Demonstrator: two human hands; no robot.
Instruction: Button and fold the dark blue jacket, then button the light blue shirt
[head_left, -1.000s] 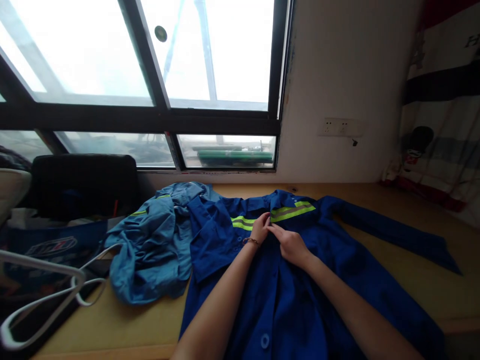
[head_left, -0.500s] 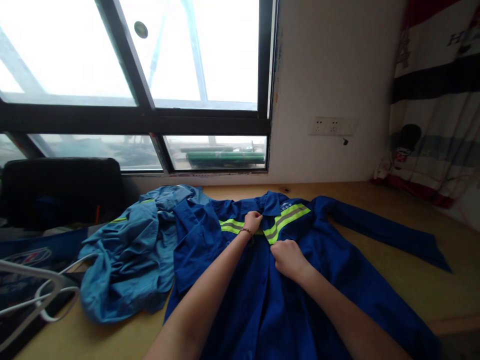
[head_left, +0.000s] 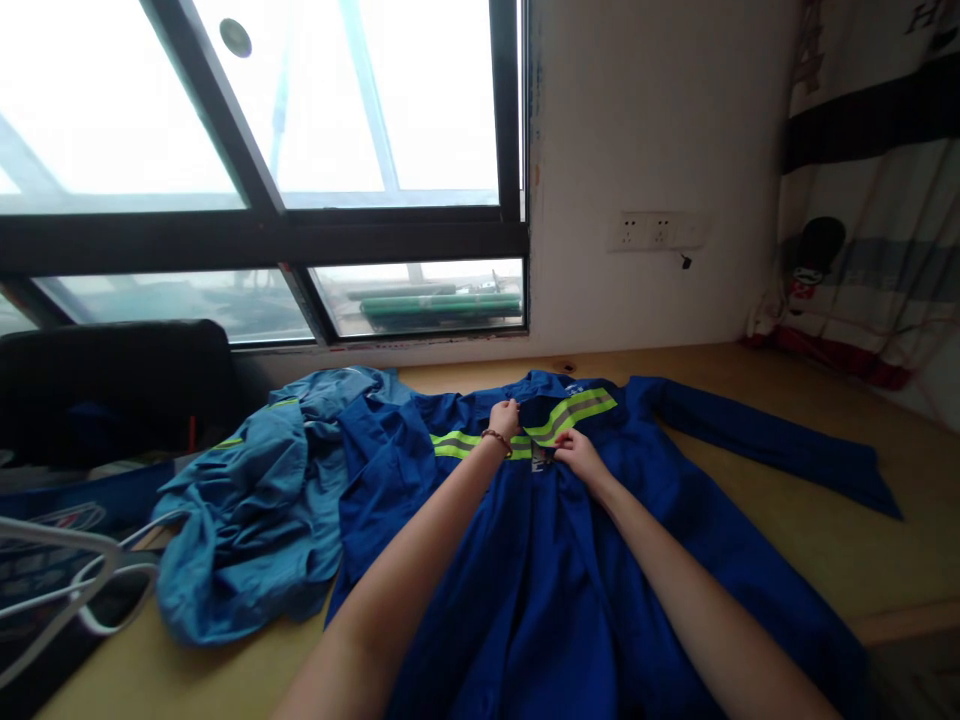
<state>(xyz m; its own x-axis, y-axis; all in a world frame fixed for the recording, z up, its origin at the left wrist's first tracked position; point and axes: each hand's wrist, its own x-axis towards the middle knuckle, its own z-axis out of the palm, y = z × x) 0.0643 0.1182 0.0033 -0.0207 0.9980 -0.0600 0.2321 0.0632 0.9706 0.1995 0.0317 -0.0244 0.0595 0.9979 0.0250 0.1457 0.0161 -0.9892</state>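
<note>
A dark blue work jacket (head_left: 480, 560) with yellow-green and grey reflective bands lies spread over the wooden surface, its collar toward the window and one sleeve stretched out to the right. My left hand (head_left: 505, 420), with a bracelet at the wrist, pinches the jacket's front edge just below the collar. Lower and to the right, my right hand (head_left: 576, 452) grips the other front edge at the end of the reflective band. That edge is lifted and folded back, and a pale printed patch shows between the hands. My fingertips partly hide the cloth they hold.
A lighter blue garment (head_left: 255, 510) lies crumpled left of the jacket. White bent tubing (head_left: 90, 545) and a black chair back (head_left: 112, 380) are at the left. Behind stand a window (head_left: 360, 230) and a wall socket (head_left: 658, 231); a patterned curtain (head_left: 840, 230) hangs at right.
My right hand has moved up and slightly right along the jacket front, turning its edge outward so the pale patch shows. My left hand keeps its pinch near the collar. The camera view has shifted slightly.
</note>
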